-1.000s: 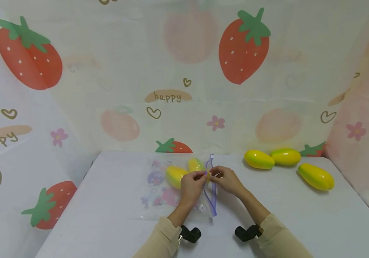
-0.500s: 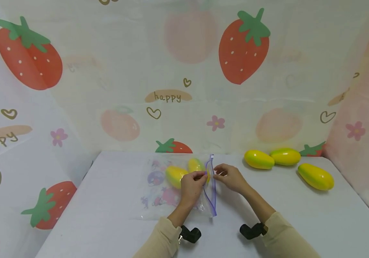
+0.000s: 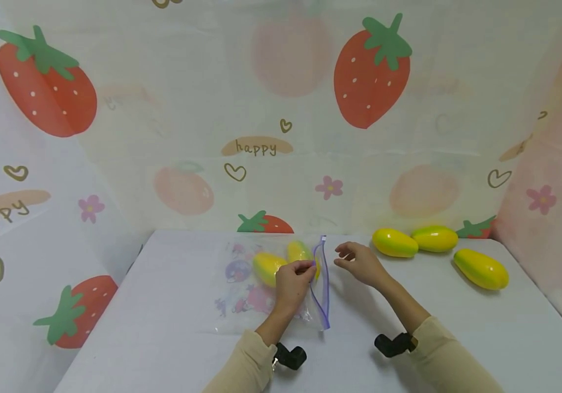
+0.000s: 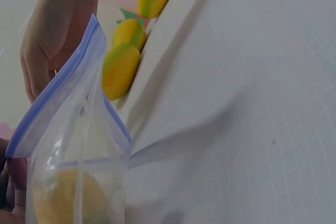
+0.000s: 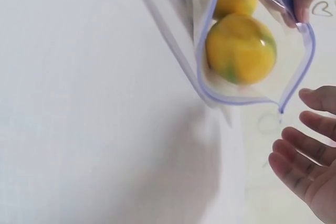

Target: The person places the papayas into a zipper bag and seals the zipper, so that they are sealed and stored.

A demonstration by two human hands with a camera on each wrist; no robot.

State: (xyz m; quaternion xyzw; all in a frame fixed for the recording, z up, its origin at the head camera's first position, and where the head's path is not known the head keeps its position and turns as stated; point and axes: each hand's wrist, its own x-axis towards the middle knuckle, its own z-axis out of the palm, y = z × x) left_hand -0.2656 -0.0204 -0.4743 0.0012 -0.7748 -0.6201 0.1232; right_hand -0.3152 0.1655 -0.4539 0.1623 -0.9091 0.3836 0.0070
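Observation:
A clear zip bag (image 3: 241, 322) with a purple seal and pastel prints lies on the table, its mouth facing right and gaping. My left hand (image 3: 291, 286) pinches the upper lip of that mouth between thumb and fingers. Inside the bag are yellow-green papayas (image 3: 267, 268); in the right wrist view two rounded papaya ends (image 5: 241, 50) show through the opening. My right hand (image 3: 363, 265) hovers just right of the mouth, holding nothing. Its fingers are loosely bent and spread apart, as the right wrist view shows.
Three more papayas (image 3: 481, 269) lie at the back right of the white table (image 3: 153, 305), two of them touching end to end. A fabric backdrop (image 3: 187, 109) printed with strawberries stands along the table's back and sides.
My right hand has let go of the bag's edge and moved away to the right. The left hand stays in place with its pinch on the bag, and the mouth remains parted.

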